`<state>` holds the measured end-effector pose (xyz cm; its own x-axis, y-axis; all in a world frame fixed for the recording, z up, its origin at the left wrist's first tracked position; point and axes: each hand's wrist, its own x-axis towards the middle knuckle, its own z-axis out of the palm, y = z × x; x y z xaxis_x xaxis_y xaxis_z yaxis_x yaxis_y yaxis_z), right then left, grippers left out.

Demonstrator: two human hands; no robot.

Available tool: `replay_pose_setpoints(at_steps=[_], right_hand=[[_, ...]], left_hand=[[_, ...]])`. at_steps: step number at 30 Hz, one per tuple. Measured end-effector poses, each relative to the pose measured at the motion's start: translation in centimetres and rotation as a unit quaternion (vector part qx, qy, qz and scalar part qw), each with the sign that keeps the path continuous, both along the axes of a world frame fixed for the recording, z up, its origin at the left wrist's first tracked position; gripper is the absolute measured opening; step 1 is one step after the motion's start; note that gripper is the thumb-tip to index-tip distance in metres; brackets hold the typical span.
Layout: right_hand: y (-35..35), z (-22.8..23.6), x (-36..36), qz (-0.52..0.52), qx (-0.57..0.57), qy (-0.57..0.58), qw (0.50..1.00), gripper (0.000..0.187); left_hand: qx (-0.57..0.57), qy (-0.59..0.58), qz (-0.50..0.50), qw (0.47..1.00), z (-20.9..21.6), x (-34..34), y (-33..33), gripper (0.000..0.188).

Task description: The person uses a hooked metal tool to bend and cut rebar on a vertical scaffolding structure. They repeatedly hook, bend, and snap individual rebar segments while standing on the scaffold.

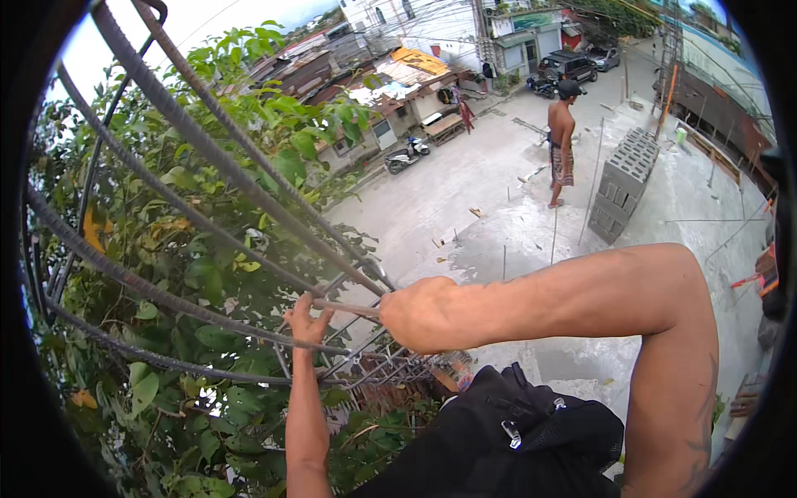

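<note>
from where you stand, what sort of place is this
Probably a building site beside a street: long ribbed steel bars, a stack of grey hollow blocks, and a dark parked car beyond.

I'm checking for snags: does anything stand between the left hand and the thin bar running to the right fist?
Nothing visible does: the left hand is right at the left end of the thin bar, whose other end runs into the closed right hand. Thick ribbed rebars slant close by.
</note>
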<state>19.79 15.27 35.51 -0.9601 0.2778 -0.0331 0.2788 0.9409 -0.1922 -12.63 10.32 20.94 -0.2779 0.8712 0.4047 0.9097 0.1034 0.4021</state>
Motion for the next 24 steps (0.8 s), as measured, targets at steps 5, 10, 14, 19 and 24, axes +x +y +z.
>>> replay_pose_setpoints(at_steps=[5, 10, 14, 19, 24], right_hand=[[0.2, -2.1, 1.5, -0.025, -0.004, -0.012, 1.0, 0.019], [-1.1, -3.8, 1.8, -0.076, -0.009, -0.029, 0.997, 0.039], [-1.9, -6.6, 2.3, -0.099, -0.109, 0.007, 0.989, 0.038], [0.1, -9.7, 2.5, -0.101, -0.816, 0.044, 0.567, 0.025], [-1.2, -12.6, 2.9, -0.037, -0.849, 0.063, 0.524, 0.027]], left_hand=[[-0.047, -0.321, -0.059, 0.944, 0.2, 0.0, 0.8, 0.049], [-0.081, -0.435, -0.057, 0.895, 1.7, -0.4, 1.9, 0.059], [-0.137, -0.254, -0.003, 0.957, 1.8, -0.8, 2.5, 0.061], [-0.167, -0.259, -0.031, 0.951, 2.3, -1.1, 2.9, 0.061], [-0.209, -0.318, -0.065, 0.923, 3.0, -2.2, 2.4, 0.064]])
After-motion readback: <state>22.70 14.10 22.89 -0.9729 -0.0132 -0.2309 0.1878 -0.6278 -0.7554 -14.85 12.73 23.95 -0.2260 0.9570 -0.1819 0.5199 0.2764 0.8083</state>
